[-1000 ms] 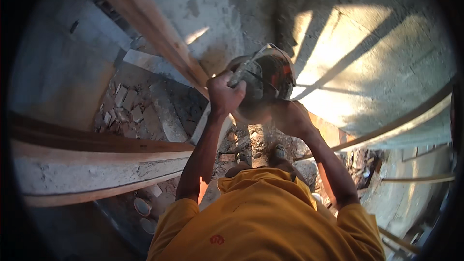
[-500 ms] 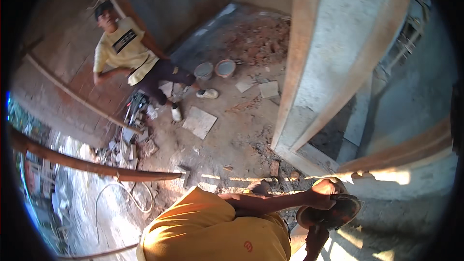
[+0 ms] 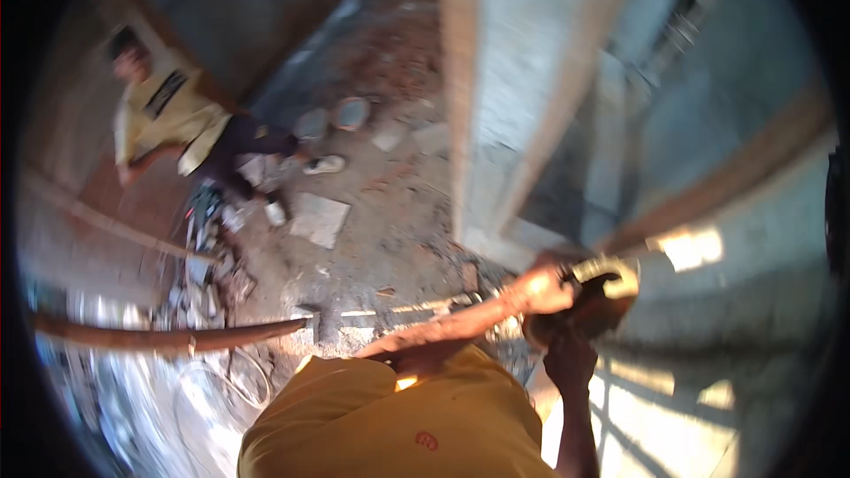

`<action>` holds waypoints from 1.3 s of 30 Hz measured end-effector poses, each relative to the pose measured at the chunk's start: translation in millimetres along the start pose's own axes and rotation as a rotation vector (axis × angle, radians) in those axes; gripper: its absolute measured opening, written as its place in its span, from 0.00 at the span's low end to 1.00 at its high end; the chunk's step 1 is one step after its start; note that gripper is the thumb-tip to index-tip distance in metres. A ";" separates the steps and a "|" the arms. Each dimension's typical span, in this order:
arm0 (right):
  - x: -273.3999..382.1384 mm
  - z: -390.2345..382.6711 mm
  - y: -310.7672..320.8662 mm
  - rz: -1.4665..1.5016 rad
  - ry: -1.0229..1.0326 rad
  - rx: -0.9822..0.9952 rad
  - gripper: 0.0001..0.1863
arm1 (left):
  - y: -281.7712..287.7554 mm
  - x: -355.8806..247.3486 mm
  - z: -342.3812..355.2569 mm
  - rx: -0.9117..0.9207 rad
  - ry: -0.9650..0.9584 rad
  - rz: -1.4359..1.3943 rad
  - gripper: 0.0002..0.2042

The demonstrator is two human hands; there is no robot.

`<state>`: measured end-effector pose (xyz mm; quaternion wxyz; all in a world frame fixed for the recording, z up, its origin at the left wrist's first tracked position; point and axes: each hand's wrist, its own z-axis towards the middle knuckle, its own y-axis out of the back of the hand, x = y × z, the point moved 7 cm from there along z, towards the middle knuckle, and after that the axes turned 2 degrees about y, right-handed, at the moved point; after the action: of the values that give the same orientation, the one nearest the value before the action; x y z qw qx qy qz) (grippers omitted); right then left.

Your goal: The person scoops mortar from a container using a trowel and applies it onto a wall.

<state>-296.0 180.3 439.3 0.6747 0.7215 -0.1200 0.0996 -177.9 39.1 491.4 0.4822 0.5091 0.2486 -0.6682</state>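
Note:
A dark, round, shallow pan [image 3: 591, 312] is held out to the right of my body, blurred by motion. My left hand [image 3: 544, 289] has its fingers closed on the far side of its rim. From below, my right hand [image 3: 571, 356] grips the near side, its forearm rising from the lower edge. Sunlight falls on a yellowish part of the rim. What lies inside the pan is too dark and smeared to make out.
At far left a person [image 3: 173, 115] leans by a wall. Two buckets [image 3: 351, 113], loose tiles [image 3: 320, 219] and rubble [image 3: 221, 283] lie on the floor. A pale column [image 3: 522, 80] edged with boards rises ahead. A wooden beam [image 3: 168, 336] crosses at left, above a hose [image 3: 239, 381].
Both hands have lifted the pan upward in the picture and slightly left. My left arm now slants more steeply. The surroundings have shifted left as my head turned.

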 end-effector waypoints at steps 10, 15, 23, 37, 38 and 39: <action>-91.9 2.1 124.9 -0.248 -0.564 -0.256 0.07 | -109.9 -68.6 91.1 0.243 -0.345 0.131 0.05; -171.1 -60.9 48.2 -0.129 -0.521 -0.146 0.06 | -154.1 -106.3 86.7 0.436 -0.487 -0.073 0.04; -106.7 -118.1 11.4 0.629 -0.647 -0.532 0.21 | -167.4 -93.6 52.5 0.683 -0.385 -0.259 0.03; -108.8 -132.7 101.4 0.280 -0.868 -0.559 0.14 | -156.9 61.8 72.2 0.281 0.171 -0.217 0.13; -114.8 -140.7 130.6 0.251 -0.927 -0.500 0.14 | -153.1 64.5 71.5 0.230 0.245 -0.270 0.11; -117.6 -149.1 156.5 0.242 -0.997 -0.440 0.15 | -149.1 68.2 75.0 0.243 0.203 -0.191 0.10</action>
<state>-453.3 324.0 562.4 0.6547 0.5045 -0.5246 -0.2041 -345.9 12.0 431.9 0.3238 0.6025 0.2609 -0.6812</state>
